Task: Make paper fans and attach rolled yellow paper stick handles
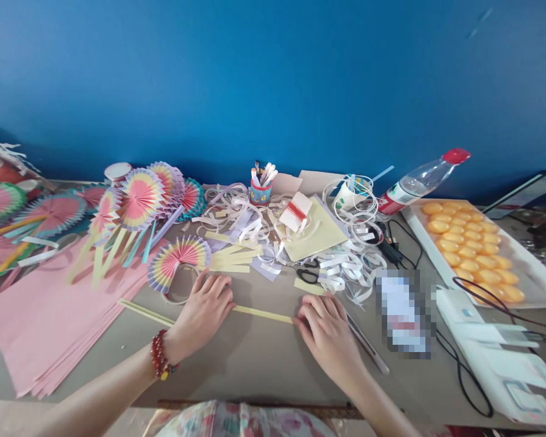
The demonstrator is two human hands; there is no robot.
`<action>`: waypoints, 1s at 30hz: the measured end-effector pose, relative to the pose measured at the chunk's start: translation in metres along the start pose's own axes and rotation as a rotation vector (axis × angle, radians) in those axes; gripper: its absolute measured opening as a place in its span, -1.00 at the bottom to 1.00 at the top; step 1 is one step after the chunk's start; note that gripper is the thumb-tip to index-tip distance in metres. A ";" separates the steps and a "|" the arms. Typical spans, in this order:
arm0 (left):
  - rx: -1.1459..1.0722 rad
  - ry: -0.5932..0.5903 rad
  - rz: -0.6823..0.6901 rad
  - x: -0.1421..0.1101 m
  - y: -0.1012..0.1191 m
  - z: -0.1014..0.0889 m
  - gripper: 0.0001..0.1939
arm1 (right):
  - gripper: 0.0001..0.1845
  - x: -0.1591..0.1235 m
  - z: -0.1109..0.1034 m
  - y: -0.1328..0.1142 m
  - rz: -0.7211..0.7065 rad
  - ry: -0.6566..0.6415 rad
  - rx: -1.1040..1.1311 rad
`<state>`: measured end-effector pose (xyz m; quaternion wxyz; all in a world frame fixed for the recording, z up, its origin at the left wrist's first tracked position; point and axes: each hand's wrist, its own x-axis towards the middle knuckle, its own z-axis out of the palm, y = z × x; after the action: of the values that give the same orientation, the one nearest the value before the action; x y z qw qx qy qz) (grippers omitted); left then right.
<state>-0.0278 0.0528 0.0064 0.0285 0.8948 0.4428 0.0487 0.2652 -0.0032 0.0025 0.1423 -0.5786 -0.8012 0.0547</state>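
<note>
One yellow paper strip (262,314), narrow and straight, lies flat between both hands.

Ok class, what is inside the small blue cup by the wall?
Pen-like sticks, mostly white, poke out of the blue cup; its wall hides their lower ends and anything deeper.

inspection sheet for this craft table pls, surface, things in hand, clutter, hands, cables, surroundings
surface: grey-brown tabletop, bare near its front edge
things in hand: one yellow paper strip, stretched between both hands
clutter: curled white paper strips, black-handled scissors, pleated paper fans, pink paper sheets
hands: left hand and right hand, fingers on the strip
cables: black cable looping beside white power strip
surroundings: blue wall behind; no other person seen
</note>
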 end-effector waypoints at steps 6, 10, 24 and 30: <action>0.015 0.011 0.016 0.002 0.001 -0.001 -0.85 | -0.80 -0.002 0.002 -0.003 -0.015 0.075 0.073; -0.033 0.038 0.034 -0.002 0.004 0.005 -0.82 | -0.68 -0.006 0.008 -0.003 -0.127 0.057 0.162; 0.042 -0.088 0.323 -0.004 0.023 0.007 -0.47 | -0.72 -0.023 0.017 0.013 -0.199 0.115 0.004; -0.181 -0.080 0.504 0.009 0.046 0.020 -0.06 | -0.69 -0.021 0.015 0.013 -0.239 0.131 -0.030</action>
<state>0.0160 0.0319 -0.0086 0.1126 0.9719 0.1984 0.0583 0.2783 -0.0177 -0.0183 0.1913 -0.4833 -0.8542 -0.0126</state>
